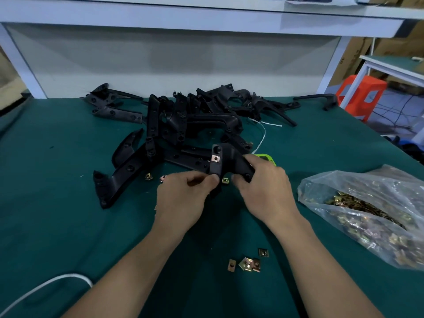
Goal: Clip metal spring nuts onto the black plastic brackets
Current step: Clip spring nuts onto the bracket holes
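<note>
Bracket (230, 159), black plastic, is held just above the green mat (68, 226) near the middle of the table, at the near edge of the bracket pile (183, 120). Both hands are on it.

Left hand (183, 198): fingers curled, thumb and forefinger pinching the near lower end of the bracket.

Right hand (263, 187): fingers curled over the bracket's right limb, thumb tucked beneath it.

Clipped spring nut (215, 158): one coppery metal square sits on the bracket's left edge, just below a round hole. Whether a hand also holds a second nut, I cannot tell.

Bracket pile: many black pieces lie crossed over one another, from the far left to the far right of the mat. A white string (261, 136) trails out on its right side.

Loose spring nuts:
- A near group (246, 262) lies between the forearms, several pieces touching.
- A few far nuts (149, 176) lie just beyond the left hand, beside the pile.

Clear plastic bag (367, 214): lies at the right, open, full of brass-coloured nuts.

Bright green object (266, 158): mostly hidden behind the right hand.

White cord (46, 288): curves over the near left corner.

Orange stool (362, 95): stands off the table, far right.
</note>
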